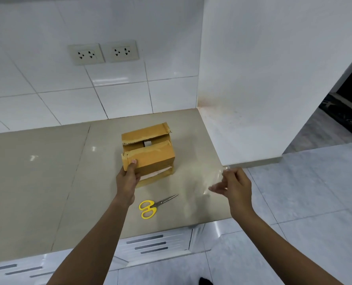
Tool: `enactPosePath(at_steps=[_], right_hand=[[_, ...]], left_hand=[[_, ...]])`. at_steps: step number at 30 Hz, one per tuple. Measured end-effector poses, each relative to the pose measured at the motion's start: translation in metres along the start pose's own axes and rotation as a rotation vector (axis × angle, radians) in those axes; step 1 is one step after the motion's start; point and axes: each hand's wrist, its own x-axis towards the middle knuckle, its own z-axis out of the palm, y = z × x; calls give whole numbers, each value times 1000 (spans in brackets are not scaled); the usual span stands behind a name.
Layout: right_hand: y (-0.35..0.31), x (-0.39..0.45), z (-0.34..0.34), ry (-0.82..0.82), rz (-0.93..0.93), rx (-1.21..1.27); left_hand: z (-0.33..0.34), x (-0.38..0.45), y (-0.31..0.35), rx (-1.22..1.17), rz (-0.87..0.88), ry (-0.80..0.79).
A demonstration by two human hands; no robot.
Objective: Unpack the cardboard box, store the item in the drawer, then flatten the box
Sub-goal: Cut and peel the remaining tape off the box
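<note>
A small brown cardboard box (150, 150) stands on the beige countertop (47, 182), its top flaps slightly parted with something white showing in the gap. Pale paper sticks out under its near side. My left hand (128, 177) grips the box's near left corner, thumb on top. My right hand (234, 186) is off to the right of the box, near the counter's edge, pinching a strip of clear tape (212, 179) that looks blurred and stretches back toward the box.
Yellow-handled scissors (152, 206) lie shut on the counter just in front of the box. White cabinet fronts with grey handles (148, 243) sit below the counter. A white wall stands at right, two wall sockets (103, 52) at the back.
</note>
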Motion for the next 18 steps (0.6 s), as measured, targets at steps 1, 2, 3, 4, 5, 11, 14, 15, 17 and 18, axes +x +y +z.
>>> enactPosePath(at_steps=[1,2,3,4,5,11,14,15,17,18], right_hand=[[11,7,-8,45,75,-29],[22,13,-17,84,127,-83],[33,19,-25,112,159,-151],[41,23,-32,136,170,-224],[48,27,-38,161,168,-294],[76,44,-61,313,143,-548],[82,49,-66,350,113,-622],[83,49,-67,341,93,-664],[84,49,-65,299,86,-736],[85,48,-66,290,102,-766]], left_hand=[[1,0,0,7,3,3],[1,1,-1,14,5,6],[1,1,-1,22,5,8],[1,2,-1,28,5,10],[1,2,0,32,4,10],[3,4,-1,63,6,22],[5,5,-2,74,-3,14],[5,6,-3,71,-4,13],[4,8,-5,57,2,1],[6,9,-7,55,1,-7]])
